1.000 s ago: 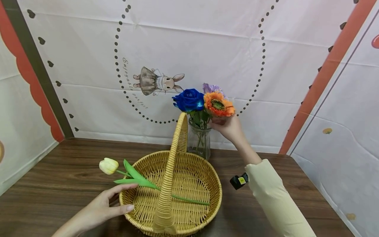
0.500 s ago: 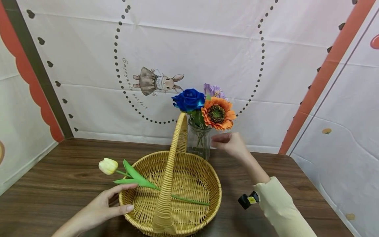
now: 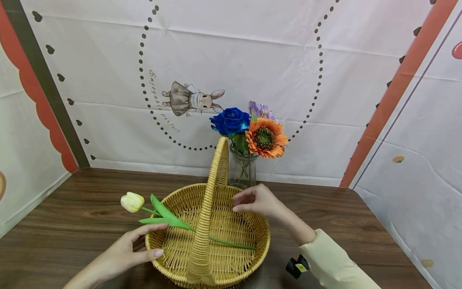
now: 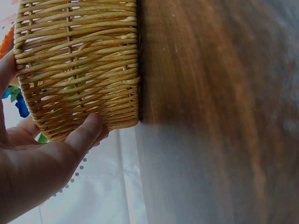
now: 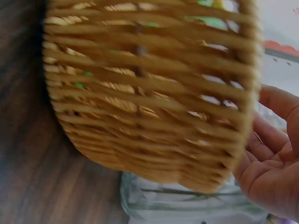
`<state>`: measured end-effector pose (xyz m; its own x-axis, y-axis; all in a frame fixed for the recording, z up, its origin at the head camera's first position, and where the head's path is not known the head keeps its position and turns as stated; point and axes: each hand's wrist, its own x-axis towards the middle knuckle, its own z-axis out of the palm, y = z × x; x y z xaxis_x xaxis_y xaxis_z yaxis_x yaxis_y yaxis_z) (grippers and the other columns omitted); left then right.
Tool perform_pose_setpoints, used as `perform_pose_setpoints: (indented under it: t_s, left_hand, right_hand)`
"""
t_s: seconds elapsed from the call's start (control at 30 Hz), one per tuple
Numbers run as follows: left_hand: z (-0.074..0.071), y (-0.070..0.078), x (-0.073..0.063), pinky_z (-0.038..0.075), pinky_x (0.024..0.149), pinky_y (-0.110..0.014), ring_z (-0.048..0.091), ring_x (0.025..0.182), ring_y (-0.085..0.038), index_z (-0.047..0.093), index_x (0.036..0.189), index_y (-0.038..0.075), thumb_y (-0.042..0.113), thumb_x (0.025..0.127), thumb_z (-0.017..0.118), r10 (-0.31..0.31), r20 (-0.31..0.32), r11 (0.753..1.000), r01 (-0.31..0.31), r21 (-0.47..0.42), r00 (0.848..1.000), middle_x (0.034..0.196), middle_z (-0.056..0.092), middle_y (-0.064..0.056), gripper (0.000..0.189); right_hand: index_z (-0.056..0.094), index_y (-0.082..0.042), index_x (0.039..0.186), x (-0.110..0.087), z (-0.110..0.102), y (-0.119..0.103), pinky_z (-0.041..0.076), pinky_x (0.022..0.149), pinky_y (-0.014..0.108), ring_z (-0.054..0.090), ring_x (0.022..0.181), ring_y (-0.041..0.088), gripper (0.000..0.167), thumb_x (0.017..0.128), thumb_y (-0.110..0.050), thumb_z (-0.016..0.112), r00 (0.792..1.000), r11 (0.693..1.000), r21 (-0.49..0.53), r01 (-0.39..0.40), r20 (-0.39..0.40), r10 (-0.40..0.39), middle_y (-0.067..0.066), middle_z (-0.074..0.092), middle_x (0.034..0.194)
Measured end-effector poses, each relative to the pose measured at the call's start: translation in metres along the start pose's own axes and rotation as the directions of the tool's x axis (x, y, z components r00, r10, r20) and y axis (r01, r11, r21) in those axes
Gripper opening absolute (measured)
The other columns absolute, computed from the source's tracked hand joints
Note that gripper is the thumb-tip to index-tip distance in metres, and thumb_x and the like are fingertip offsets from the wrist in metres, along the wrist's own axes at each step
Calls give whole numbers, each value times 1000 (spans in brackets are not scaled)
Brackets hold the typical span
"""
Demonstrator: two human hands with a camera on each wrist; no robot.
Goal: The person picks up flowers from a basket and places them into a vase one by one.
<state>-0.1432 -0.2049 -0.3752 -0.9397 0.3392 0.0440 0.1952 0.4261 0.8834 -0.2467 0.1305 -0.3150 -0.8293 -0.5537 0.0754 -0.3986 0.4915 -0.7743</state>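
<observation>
My left hand [image 3: 124, 251] grips the rim of a round woven basket [image 3: 265, 247] at its left side. In the left wrist view, fingers [image 4: 88, 130] press on the outside of the basket's weave. A pale yellow tulip [image 3: 132, 202] with green leaves lies across the basket, its head past the left rim and its stem under the handle [image 3: 208, 200]. My right hand [image 3: 261, 202] hovers over the back right rim, fingers loosely bent and nothing between them. Behind the basket, a glass vase [image 3: 242, 170] holds a blue rose [image 3: 231, 121], an orange sunflower-like bloom [image 3: 266, 138] and a purple flower [image 3: 261, 110].
The dark wooden table [image 3: 90, 200] ends at a white printed cloth [image 3: 108, 132] hung behind it, with more cloth at both sides. A small black object [image 3: 296, 267] with a yellow label shows by the right sleeve [image 3: 335, 259]. The tall handle arches over the basket's middle.
My right hand has let go of the orange flower at the vase and moved down and toward me, over the basket's rim. The orange bloom now tips forward. My left hand has not moved.
</observation>
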Motion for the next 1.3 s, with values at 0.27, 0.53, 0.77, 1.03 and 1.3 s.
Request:
perform_pose_setpoints:
  t_s: [0.27, 0.53, 0.77, 1.03, 1.3]
  left_hand:
    - [0, 1, -1, 30, 85, -67, 22, 127, -44, 47, 132, 15, 19, 87, 62, 12, -7, 1000, -12, 7, 1000, 138, 39, -17, 48]
    - [0, 0, 0, 27, 84, -70, 19, 128, -45, 46, 132, 15, 18, 87, 61, 7, 1, 1000, -7, -1, 1000, 139, 38, -16, 48]
    - [1, -1, -1, 30, 84, -66, 22, 126, -44, 48, 131, 17, 18, 87, 62, 16, -15, 1000, -16, 15, 1000, 138, 40, -15, 47]
    - [-1, 0, 0, 29, 84, -68, 19, 128, -46, 46, 133, 15, 19, 88, 61, -16, 10, 1000, 16, -7, 1000, 139, 37, -17, 48]
    - [0, 0, 0, 28, 85, -69, 19, 128, -45, 47, 132, 15, 19, 87, 62, -13, 1, 1000, 13, 0, 1000, 139, 38, -16, 48]
  right_hand:
    - [66, 2, 105, 1, 23, -1, 49, 72, 21, 63, 82, 14, 31, 80, -17, 70, 979, 995, -49, 92, 185, -82, 9, 69, 94]
    - [68, 2, 102, 7, 43, -4, 48, 72, 18, 62, 78, 6, 25, 80, -11, 70, 949, 993, -69, 99, 307, -74, 9, 69, 93]
    - [67, -1, 103, 10, 58, -2, 48, 71, 16, 61, 77, 2, 25, 79, -9, 70, 934, 997, -74, 27, 358, 1, 6, 69, 91]
    - [67, 0, 103, 14, 66, -5, 47, 70, 14, 60, 75, 1, 24, 79, -7, 70, 924, 988, -146, 41, 383, 18, 2, 68, 86]
    - [70, -1, 95, 13, 66, -10, 47, 67, 13, 59, 73, -1, 15, 81, -1, 66, 924, 969, -209, 129, 380, -41, 2, 68, 85]
